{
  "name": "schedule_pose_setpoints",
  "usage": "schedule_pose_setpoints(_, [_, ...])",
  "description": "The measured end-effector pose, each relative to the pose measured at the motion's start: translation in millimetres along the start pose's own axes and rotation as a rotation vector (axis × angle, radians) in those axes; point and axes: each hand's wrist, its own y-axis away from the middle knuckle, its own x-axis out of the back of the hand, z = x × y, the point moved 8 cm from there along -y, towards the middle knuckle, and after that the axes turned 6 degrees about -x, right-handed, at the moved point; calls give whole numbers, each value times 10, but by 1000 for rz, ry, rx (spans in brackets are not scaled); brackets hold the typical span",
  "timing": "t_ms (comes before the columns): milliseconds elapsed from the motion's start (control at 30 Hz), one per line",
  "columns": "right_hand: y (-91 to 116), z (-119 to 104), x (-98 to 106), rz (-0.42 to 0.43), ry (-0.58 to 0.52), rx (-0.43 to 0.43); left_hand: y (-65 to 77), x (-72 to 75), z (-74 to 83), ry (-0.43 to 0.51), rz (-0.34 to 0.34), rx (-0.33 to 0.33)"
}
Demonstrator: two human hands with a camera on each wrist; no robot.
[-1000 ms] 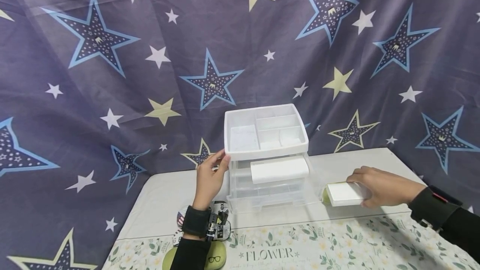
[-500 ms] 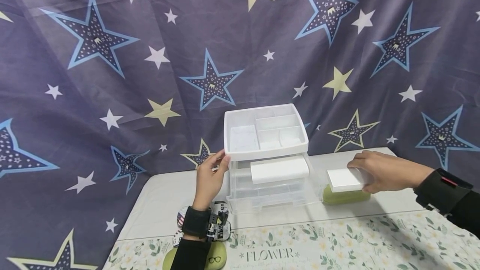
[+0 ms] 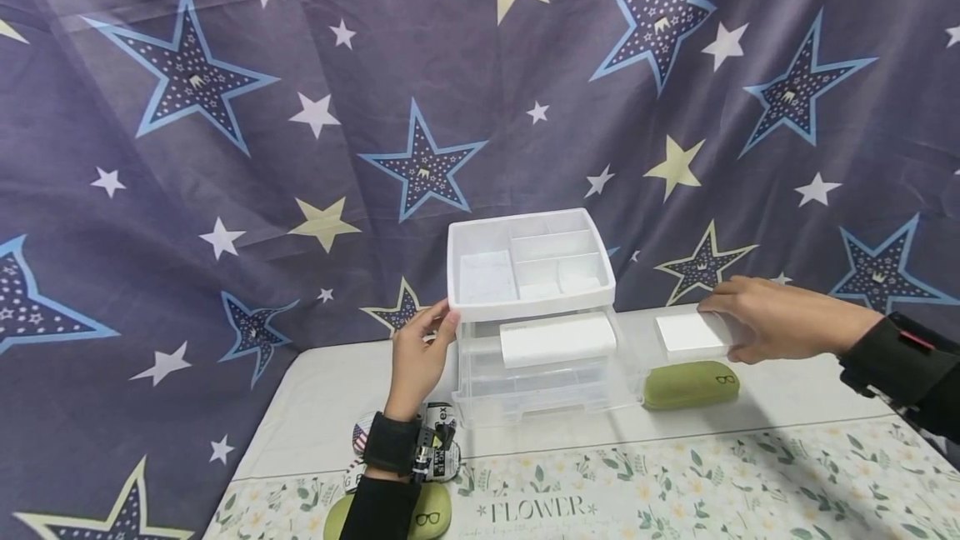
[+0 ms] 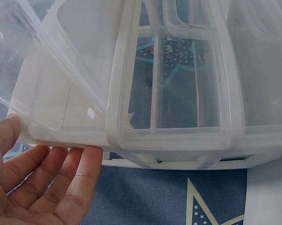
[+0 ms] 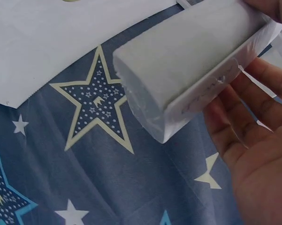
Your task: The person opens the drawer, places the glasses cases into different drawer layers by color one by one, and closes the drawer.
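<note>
My right hand (image 3: 780,319) grips a white box (image 3: 693,335) by its right end, raised above the table behind a green glasses case (image 3: 692,384). In the right wrist view the box (image 5: 178,61) has a curved side, faint lettering and what looks like clear wrap. My left hand (image 3: 422,357) holds the left front corner of a white-topped clear drawer organizer (image 3: 531,307). Left wrist view: the thumb lies on one side of the organizer's rim (image 4: 70,138), the fingertips on the other. Another white box (image 3: 558,340) shows below the organizer's compartmented top.
Printed black-and-white packs (image 3: 442,440) sit beside my left wrist. A second green glasses case (image 3: 430,511) lies partly under my left forearm. The table carries a floral cloth (image 3: 540,482), and a star-patterned curtain (image 3: 300,157) hangs behind it.
My right hand has lifted the white box up and back, uncovering the green glasses case that it hid. The left hand and the organizer stay where they were.
</note>
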Motion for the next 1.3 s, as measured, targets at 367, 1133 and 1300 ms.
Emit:
schedule_pose_setpoints(367, [-155,-158,248,30,40,79,3,-4,-15,5,7,-16])
schedule_pose_setpoints(1133, [-560,-872,518,87,-1,271,10,16,-4,1,9,-6])
schedule_pose_setpoints(1300, [-645,-993,481,79,-14,283,5,11,-10,3,9,-1])
